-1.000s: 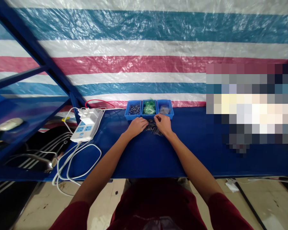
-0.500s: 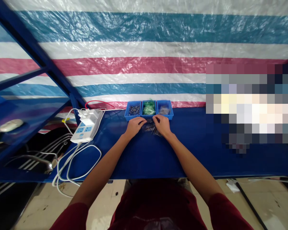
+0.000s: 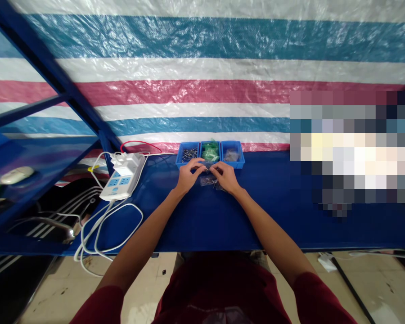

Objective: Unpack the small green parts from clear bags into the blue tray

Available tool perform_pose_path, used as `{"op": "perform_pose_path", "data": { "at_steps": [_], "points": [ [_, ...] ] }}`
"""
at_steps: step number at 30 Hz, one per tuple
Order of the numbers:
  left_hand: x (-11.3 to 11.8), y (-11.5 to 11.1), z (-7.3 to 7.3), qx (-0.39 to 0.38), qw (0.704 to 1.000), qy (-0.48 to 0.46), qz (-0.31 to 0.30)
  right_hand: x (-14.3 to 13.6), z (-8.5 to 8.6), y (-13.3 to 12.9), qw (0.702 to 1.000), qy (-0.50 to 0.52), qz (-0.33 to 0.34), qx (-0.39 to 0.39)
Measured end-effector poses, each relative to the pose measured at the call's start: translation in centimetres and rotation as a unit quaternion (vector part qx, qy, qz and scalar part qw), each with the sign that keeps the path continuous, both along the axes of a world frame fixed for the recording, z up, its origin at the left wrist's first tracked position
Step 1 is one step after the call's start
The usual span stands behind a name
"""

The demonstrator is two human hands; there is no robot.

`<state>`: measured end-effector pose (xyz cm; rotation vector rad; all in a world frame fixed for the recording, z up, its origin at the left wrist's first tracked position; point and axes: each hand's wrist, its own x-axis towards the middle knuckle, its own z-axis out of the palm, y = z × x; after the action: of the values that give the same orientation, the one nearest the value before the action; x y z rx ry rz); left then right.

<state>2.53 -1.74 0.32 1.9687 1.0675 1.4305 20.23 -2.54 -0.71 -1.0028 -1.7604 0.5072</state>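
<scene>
My left hand (image 3: pixel 188 175) and my right hand (image 3: pixel 226 177) meet in front of a row of blue bins, fingers pinched. Between their fingertips is a small clear plastic bag (image 3: pixel 207 166); its contents are too small to make out. Just below, another clear bag (image 3: pixel 207 181) with small metal pieces lies on the blue table (image 3: pixel 209 220), partly under my right hand. Behind my left hand, the left bin holds loose screws (image 3: pixel 189 155). Green plastic bags (image 3: pixel 209 151) fill the middle bin, and clear bags (image 3: pixel 231 155) lie in the right one.
A white power strip (image 3: pixel 119 182) with plugged-in adapters stands on the left, its white cable (image 3: pixel 140 225) looping over the table's front edge. Blue frame bars (image 3: pixel 77 105) rise at the left. A striped plastic sheet (image 3: pixel 202 92) hangs behind. The right side is partly pixelated.
My hands have drawn closer together, their fingertips now nearly meeting over the small bag. My left fingers have moved slightly up toward the bins.
</scene>
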Motion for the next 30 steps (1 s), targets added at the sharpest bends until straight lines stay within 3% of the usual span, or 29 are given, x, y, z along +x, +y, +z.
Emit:
{"op": "perform_pose_path", "data": {
  "at_steps": [7, 14, 18, 25, 30],
  "points": [
    [0.2, 0.1, 0.6, -0.094, 0.987, -0.121, -0.037, -0.1, 0.3, -0.4, 0.999, 0.036, -0.016, -0.021],
    [0.6, -0.1, 1.0, -0.131, 0.975, -0.171, -0.059, 0.0, 0.3, -0.5, 0.999, 0.004, -0.006, 0.038],
    [0.6, -0.1, 0.8, -0.132, 0.981, -0.134, -0.057, 0.0, 0.0, -0.3, 0.999, -0.019, -0.012, 0.045],
    [-0.2, 0.4, 1.0, -0.001, 1.0, 0.028, -0.008, -0.2, 0.4, -0.3, 0.999, 0.029, -0.017, -0.012],
    [-0.6, 0.5, 0.7, -0.017, 0.999, 0.043, -0.02, -0.3, 0.4, -0.4, 0.999, 0.033, -0.021, -0.017]
  ]
}}
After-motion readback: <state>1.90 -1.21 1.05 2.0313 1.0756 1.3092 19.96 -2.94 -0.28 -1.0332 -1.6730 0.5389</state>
